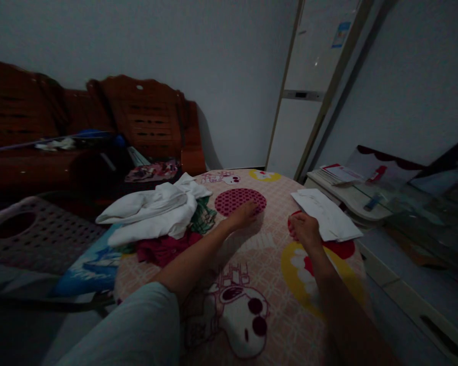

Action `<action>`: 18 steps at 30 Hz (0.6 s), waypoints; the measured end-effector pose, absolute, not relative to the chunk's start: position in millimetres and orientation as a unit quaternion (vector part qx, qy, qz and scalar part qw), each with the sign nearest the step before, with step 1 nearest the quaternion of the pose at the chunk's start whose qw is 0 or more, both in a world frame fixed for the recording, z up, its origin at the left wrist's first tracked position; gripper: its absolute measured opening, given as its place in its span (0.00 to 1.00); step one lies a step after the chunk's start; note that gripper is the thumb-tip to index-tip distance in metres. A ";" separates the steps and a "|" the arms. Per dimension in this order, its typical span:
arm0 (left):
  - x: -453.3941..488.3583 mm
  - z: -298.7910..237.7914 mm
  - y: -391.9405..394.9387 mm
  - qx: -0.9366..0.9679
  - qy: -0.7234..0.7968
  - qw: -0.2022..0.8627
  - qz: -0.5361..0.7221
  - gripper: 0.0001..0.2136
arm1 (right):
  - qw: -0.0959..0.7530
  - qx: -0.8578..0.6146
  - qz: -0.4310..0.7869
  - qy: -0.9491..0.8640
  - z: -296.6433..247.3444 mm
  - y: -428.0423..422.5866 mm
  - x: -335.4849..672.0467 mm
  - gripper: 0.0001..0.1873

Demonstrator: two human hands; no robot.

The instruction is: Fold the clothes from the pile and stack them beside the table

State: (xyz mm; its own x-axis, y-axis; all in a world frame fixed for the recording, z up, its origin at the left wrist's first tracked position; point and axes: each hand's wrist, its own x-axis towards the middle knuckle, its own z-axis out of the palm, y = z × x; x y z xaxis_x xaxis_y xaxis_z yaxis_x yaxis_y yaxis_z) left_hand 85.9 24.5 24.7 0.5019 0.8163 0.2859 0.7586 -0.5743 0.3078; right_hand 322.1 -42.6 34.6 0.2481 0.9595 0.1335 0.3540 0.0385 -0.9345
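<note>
My left hand is over the patterned tablecloth, at the near side of a dark pink dotted oval. Its fingers reach forward and it holds nothing. On the right, my right hand has loosely bent fingers with nothing visible in them. It is over a red patch of the cloth, just beside a flat, folded white garment. At the table's left side lies a rumpled heap with a white garment on top. A dark red garment and a green checked one show under it.
A round table with a cartoon-print cloth stands before me. To the left are wooden chairs, a perforated pale basket and a blue printed item. A cabinet with glass and papers stands right; a tall white unit is behind.
</note>
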 end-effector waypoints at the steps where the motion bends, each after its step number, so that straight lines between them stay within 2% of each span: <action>1: 72.5 28.5 20.8 0.850 0.479 0.072 0.206 0.21 | 0.445 -0.609 0.336 -0.564 31.8 -38.3 306.3 0.11; 4: 37.9 37.4 12.8 0.810 0.543 0.070 0.211 0.22 | 0.349 -0.588 0.343 -0.644 17.4 -26.6 270.6 0.11; 7: 8.2 39.6 8.3 0.775 0.584 0.040 0.237 0.21 | 0.308 -0.598 0.234 -0.702 0.5 -17.7 254.3 0.13; 11: -24.3 31.5 5.0 0.718 0.641 -0.021 0.269 0.19 | 0.319 -0.604 0.106 -0.722 -17.7 -9.1 253.1 0.16; 18: -34.8 28.7 4.0 0.693 0.675 -0.034 0.253 0.17 | 0.361 -0.593 0.143 -0.706 -25.7 0.8 261.1 0.19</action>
State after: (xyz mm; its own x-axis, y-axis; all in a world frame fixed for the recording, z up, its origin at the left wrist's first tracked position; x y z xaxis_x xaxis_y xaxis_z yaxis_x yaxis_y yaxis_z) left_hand -34.8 4.0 28.7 -0.0385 0.9172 0.3965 0.9521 -0.0869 0.2933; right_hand 261.1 0.8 -25.7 -0.0376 0.9401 0.3389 0.7332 0.2564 -0.6298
